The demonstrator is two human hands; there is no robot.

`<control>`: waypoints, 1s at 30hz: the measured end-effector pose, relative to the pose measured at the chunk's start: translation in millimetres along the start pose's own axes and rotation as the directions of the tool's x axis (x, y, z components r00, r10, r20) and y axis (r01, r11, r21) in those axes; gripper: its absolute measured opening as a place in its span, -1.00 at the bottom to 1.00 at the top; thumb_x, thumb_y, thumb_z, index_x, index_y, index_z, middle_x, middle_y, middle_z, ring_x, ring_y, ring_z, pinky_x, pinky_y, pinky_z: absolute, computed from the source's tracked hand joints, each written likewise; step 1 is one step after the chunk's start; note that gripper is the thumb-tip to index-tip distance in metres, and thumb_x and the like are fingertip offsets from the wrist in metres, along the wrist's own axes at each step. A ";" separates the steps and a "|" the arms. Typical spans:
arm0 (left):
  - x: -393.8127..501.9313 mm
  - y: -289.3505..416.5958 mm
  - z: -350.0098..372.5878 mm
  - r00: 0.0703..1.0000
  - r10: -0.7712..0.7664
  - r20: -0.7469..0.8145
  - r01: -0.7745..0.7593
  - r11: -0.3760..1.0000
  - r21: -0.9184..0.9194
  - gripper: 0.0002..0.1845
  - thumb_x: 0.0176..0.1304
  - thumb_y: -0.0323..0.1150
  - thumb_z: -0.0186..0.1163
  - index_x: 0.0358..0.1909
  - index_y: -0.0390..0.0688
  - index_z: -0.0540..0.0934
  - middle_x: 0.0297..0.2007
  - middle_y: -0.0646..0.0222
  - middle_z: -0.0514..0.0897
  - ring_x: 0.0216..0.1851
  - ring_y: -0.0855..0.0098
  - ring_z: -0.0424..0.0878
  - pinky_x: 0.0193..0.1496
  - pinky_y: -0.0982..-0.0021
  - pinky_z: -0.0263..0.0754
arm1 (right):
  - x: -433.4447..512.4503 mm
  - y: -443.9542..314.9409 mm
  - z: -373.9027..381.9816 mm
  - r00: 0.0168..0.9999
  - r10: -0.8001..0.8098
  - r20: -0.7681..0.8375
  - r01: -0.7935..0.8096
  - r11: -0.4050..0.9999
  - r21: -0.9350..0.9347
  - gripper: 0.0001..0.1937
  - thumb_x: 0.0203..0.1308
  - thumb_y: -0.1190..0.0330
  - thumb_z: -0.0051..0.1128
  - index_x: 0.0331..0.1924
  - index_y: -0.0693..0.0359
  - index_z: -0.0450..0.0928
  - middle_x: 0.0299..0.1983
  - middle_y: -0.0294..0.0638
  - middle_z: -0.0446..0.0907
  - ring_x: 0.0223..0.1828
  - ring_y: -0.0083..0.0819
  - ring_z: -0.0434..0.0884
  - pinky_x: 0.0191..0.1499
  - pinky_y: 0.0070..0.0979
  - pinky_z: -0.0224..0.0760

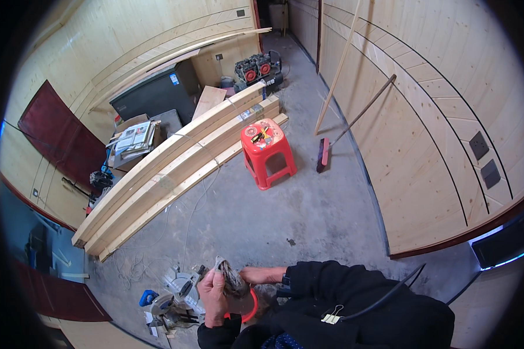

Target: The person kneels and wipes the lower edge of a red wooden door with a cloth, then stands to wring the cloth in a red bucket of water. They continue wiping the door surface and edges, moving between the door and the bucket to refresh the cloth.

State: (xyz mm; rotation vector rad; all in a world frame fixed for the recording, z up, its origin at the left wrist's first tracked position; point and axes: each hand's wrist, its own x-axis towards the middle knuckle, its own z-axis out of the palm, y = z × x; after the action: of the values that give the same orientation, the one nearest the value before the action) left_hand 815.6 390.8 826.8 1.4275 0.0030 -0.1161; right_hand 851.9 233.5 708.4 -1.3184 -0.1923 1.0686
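Observation:
Both my hands are closed on a dirty grey cloth [232, 279], bunched up over a red-rimmed bucket [255, 305]. My left hand [214, 292] grips one end, its thumb on top. On the other side, my right hand [256, 275] has the cloth too, its fingers partly hidden behind it. Close to the left of my left hand, a miter saw [181, 285] with a blue part stands on the floor.
Ahead stands a red plastic stool [268, 152] bearing small tools. Long wooden beams [179, 161] lie diagonally at the left, with a loose cable [205, 192] across them. A broom [323, 155] leans on the right wall. An air compressor [257, 70] sits at the back.

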 end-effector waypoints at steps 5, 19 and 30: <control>-3.7 11.8 9.4 0.999 -0.045 -0.022 0.044 0.997 -0.061 -0.77 0.34 -0.40 0.32 -0.06 -0.31 0.62 -0.24 0.52 0.66 -0.21 0.63 0.55 -0.05 0.52 0.48 | -4.8 -6.2 2.1 0.997 -0.068 -0.047 0.076 0.976 0.205 -0.65 0.47 0.11 0.04 -0.02 0.21 0.67 -0.23 -0.41 0.65 -0.20 -0.60 0.58 -0.19 -0.50 0.48; -5.4 0.4 -5.7 0.914 -0.080 -0.397 0.041 0.993 -0.107 -0.78 0.45 -0.28 0.28 -0.15 -0.26 0.65 -0.33 0.60 0.63 -0.28 0.73 0.47 -0.21 0.57 0.43 | -37.2 -41.5 -5.1 0.882 -0.302 -0.362 0.422 0.849 0.318 -0.65 0.26 0.47 0.24 0.11 0.36 0.57 -0.05 -0.23 0.69 -0.06 -0.46 0.67 0.09 -0.46 0.52; -18.0 -3.4 -28.3 0.755 0.071 -0.652 -0.106 0.994 -0.015 -0.77 0.49 -0.29 0.24 -0.19 -0.29 0.66 -0.36 0.64 0.57 -0.30 0.75 0.39 -0.24 0.57 0.36 | -30.9 -39.9 -0.4 0.901 -0.251 -0.353 0.346 0.907 0.239 -0.74 0.22 0.37 0.37 -0.10 0.26 0.56 -0.23 -0.30 0.67 -0.24 -0.55 0.62 -0.12 -0.46 0.54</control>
State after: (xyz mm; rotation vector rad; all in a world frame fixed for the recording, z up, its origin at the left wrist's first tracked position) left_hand 799.4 419.7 820.7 1.3506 0.5148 0.4689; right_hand 856.2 216.0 755.5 -1.1221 0.0065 0.5832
